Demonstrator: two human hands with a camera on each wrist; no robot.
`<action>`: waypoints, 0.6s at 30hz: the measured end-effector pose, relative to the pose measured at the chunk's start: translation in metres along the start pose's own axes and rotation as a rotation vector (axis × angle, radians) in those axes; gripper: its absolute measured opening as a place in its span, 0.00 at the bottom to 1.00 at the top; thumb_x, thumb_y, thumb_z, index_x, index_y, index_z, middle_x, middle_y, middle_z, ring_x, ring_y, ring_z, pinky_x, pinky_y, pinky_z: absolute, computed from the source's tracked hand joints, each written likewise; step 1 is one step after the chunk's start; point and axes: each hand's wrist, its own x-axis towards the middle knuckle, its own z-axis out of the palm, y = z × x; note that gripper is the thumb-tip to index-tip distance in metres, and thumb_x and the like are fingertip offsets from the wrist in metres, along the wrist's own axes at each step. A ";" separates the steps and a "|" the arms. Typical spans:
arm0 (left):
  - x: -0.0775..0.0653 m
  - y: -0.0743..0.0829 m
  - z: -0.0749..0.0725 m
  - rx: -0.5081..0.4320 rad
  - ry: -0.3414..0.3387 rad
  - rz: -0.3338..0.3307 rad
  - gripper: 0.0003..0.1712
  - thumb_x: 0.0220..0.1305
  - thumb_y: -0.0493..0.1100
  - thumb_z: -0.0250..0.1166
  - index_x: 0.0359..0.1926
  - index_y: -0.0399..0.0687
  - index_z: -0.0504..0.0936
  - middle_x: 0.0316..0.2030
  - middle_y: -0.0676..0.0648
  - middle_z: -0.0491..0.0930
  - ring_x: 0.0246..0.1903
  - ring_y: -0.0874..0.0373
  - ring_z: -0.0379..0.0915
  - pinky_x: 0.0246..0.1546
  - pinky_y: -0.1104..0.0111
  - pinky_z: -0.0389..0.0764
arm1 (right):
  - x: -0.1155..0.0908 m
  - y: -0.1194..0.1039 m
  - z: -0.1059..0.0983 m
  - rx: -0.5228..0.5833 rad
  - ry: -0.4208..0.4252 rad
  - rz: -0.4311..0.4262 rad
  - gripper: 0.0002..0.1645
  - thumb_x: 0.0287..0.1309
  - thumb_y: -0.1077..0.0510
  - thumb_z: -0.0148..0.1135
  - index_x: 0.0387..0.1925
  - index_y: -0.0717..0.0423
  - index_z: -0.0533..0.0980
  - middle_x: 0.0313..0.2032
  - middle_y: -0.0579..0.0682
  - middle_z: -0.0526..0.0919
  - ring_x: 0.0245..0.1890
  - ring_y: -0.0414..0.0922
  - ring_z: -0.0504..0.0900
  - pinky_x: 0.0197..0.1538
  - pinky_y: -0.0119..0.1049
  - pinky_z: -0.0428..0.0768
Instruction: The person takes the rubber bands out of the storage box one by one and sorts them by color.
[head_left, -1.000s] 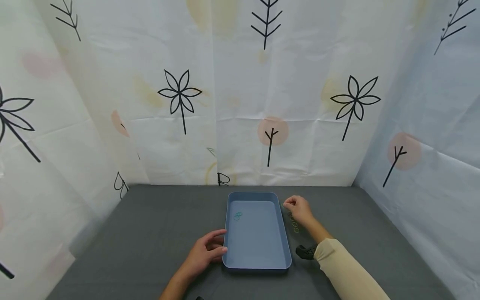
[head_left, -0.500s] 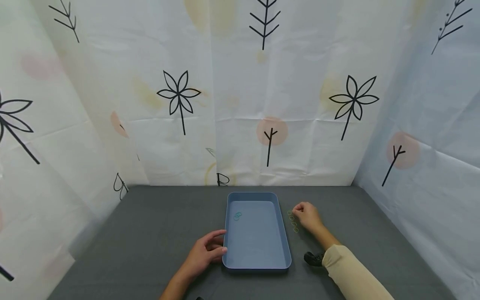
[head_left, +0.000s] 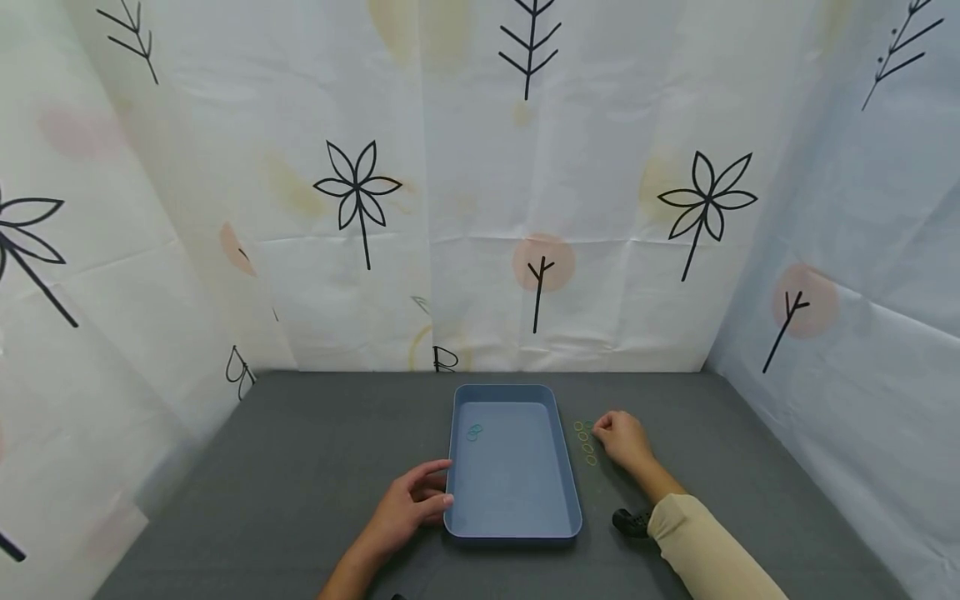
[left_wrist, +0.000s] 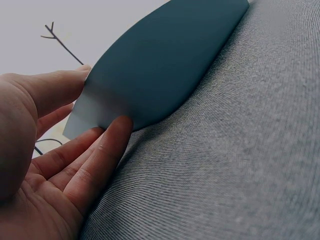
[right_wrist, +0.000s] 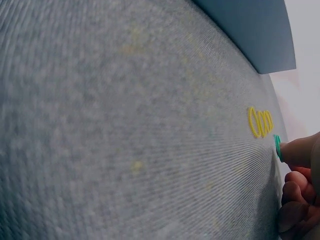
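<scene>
My left hand is at the left side of a blue rectangular tray. Its fingertips touch the tray's rim and outer wall, as the left wrist view also shows. To the right of the tray, my right hand is low over the table, fingertips pinched at a small thin green ring. This ring is beside the far end of a row of several thin yellow rings, which lie flat on the cloth. Inside the tray, toward the far left, are a few green rings close together.
A dark grey ribbed cloth covers the table. White printed sheets stand along the back and both sides. A black band is on the right wrist, by a beige sleeve.
My right hand has moved right and nearer, from the tray's right rim to beyond the yellow rings. The green ring now shows at its fingertips. My left hand stays at the tray.
</scene>
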 end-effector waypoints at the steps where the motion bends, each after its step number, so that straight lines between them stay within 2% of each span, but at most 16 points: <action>1: 0.000 0.000 0.000 0.002 0.000 -0.002 0.34 0.62 0.39 0.68 0.67 0.39 0.68 0.53 0.34 0.75 0.46 0.49 0.78 0.40 0.56 0.83 | 0.000 0.000 0.000 -0.007 0.003 -0.002 0.05 0.55 0.65 0.64 0.25 0.60 0.79 0.24 0.49 0.77 0.25 0.46 0.73 0.33 0.44 0.73; 10: 0.000 0.001 -0.002 0.016 0.003 -0.005 0.34 0.62 0.41 0.69 0.67 0.41 0.69 0.52 0.36 0.76 0.46 0.48 0.78 0.40 0.57 0.83 | 0.001 0.001 0.001 -0.053 -0.003 0.009 0.06 0.54 0.64 0.66 0.24 0.59 0.79 0.23 0.48 0.78 0.24 0.46 0.74 0.33 0.45 0.74; 18: 0.000 0.000 -0.001 0.010 0.004 -0.003 0.34 0.62 0.41 0.69 0.67 0.40 0.69 0.52 0.36 0.76 0.45 0.49 0.78 0.39 0.57 0.83 | 0.000 -0.001 0.001 -0.033 0.026 0.024 0.06 0.53 0.64 0.66 0.24 0.58 0.78 0.23 0.48 0.78 0.25 0.46 0.74 0.33 0.45 0.73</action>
